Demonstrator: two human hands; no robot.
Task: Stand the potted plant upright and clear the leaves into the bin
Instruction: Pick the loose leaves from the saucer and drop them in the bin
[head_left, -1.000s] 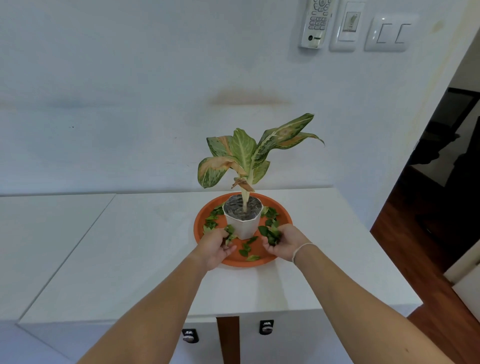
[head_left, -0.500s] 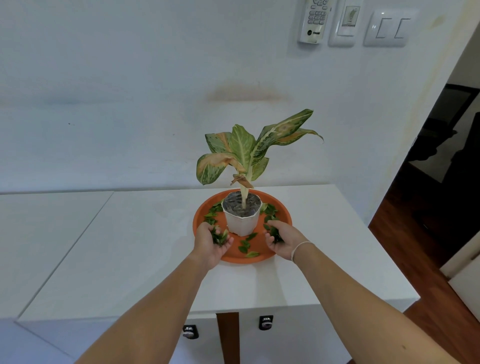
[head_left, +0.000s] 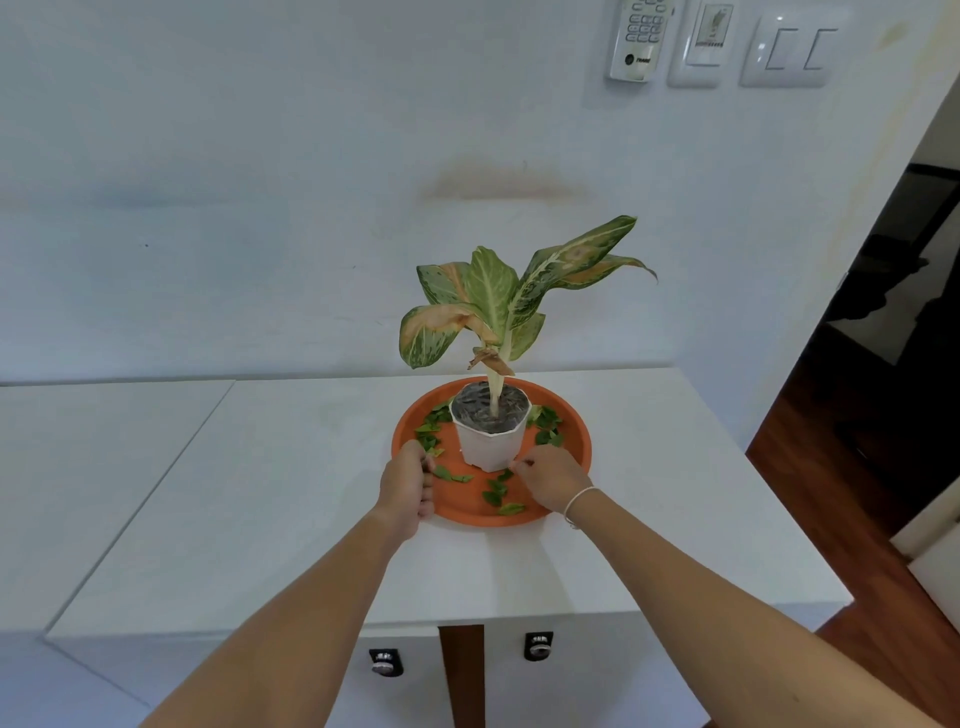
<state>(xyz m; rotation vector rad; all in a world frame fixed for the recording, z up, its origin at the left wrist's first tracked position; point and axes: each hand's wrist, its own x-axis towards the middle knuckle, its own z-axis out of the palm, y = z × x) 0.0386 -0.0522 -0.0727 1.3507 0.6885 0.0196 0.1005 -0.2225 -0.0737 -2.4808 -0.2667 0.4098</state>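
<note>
The potted plant (head_left: 491, 441) stands upright in its white pot at the middle of the orange tray (head_left: 574, 457), with variegated leaves above. Small green leaves (head_left: 498, 496) lie scattered on the tray around the pot. My left hand (head_left: 408, 486) is a closed fist at the tray's left rim, next to a few leaves; what it holds is hidden inside the fingers. My right hand (head_left: 550, 483) rests on the tray in front of the pot, to its right, fingers curled down over leaves, fingertips close to the pot's base. No bin is in view.
The tray sits on a white table (head_left: 311, 493) against a white wall. The table's right edge drops to a wooden floor (head_left: 810, 483) and a dark doorway. Wall switches and a keypad (head_left: 641, 39) hang above. Two drawer locks (head_left: 537, 646) show below the front edge.
Both hands have drawn back toward me across the tray while closing over leaves. The left hand moved from beside the pot to the tray's left rim. The plant has not moved.
</note>
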